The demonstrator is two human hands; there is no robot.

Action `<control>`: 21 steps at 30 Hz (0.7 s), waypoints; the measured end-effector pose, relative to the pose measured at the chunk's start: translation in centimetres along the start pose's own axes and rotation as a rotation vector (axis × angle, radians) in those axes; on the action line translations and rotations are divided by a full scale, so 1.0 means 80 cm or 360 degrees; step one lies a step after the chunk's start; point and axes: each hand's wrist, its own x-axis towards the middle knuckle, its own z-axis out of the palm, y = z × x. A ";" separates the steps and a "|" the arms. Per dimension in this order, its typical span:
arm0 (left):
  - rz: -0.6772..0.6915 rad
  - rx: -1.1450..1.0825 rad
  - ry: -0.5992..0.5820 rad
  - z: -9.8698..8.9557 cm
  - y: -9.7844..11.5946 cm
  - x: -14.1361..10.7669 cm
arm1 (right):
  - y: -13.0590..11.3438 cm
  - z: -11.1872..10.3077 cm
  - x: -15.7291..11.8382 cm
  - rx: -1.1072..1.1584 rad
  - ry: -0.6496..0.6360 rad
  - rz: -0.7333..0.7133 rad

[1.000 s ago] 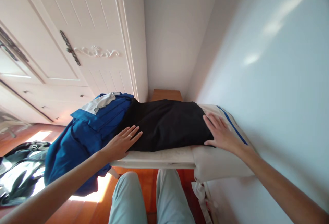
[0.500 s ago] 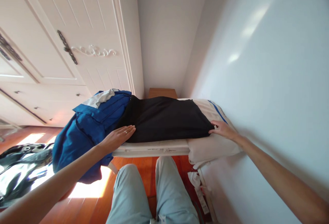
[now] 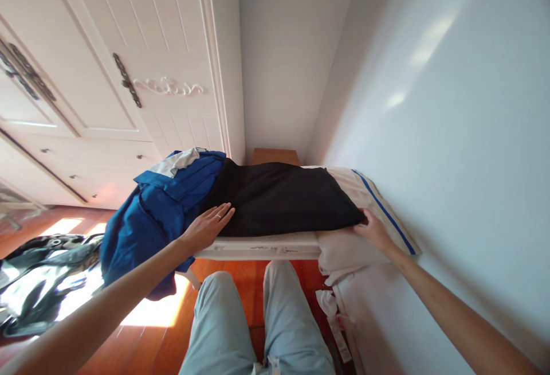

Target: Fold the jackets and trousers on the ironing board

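Note:
A black cloth garment (image 3: 283, 200) lies spread along a narrow padded white board (image 3: 266, 249) in front of my knees; its exact kind does not show. My left hand (image 3: 208, 227), with a ring on one finger, rests flat on the garment's near left part, fingers stretched out. At the near right corner, my right hand (image 3: 373, 229) pinches the black fabric between thumb and fingers. A blue garment (image 3: 167, 209) is heaped at the left end, against the black one, with a white piece of cloth (image 3: 178, 161) on top.
White cloth with a blue stripe (image 3: 384, 209) covers the right end beside the wall (image 3: 464, 151). A cream wardrobe (image 3: 172, 31) stands at the far left. Behind the board is a brown box-like piece (image 3: 276, 156). Dark and white items (image 3: 47, 283) lie low on the left.
The view has swung slightly left. My right hand still grips the garment's corner and has shifted a little; more of the blue stripe shows. My left hand stays flat on the black garment.

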 end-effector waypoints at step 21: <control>-0.0157 -0.0599 -0.0045 -0.038 0.007 0.034 | 0.000 -0.049 0.007 0.0488 0.0190 0.0254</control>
